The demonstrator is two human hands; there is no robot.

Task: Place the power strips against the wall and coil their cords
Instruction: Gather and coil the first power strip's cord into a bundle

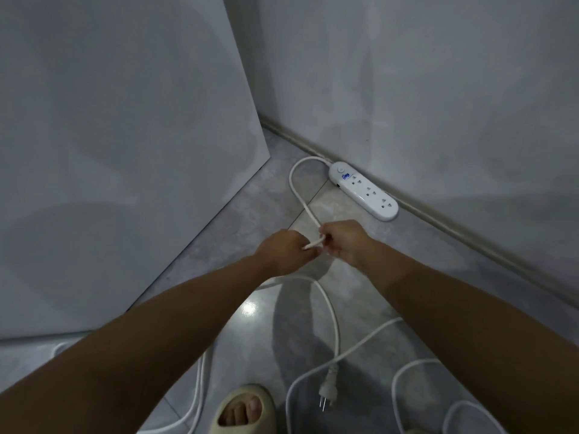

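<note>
A white power strip [363,190] lies on the floor along the skirting of the right-hand wall. Its white cord [296,189] loops out from the strip's far end and runs down to my hands. My left hand [282,250] and my right hand [343,242] are both closed on the cord, close together, with a short folded piece between them. Below the hands the cord curves down the floor to its plug [329,386], which lies loose with its pins pointing toward me.
A large white cabinet panel [125,151] stands at the left, forming a narrow corner with the wall [438,89]. More white cords [398,389] lie looped on the grey tile floor at the bottom. A foot in a beige slipper [244,408] is at the bottom centre.
</note>
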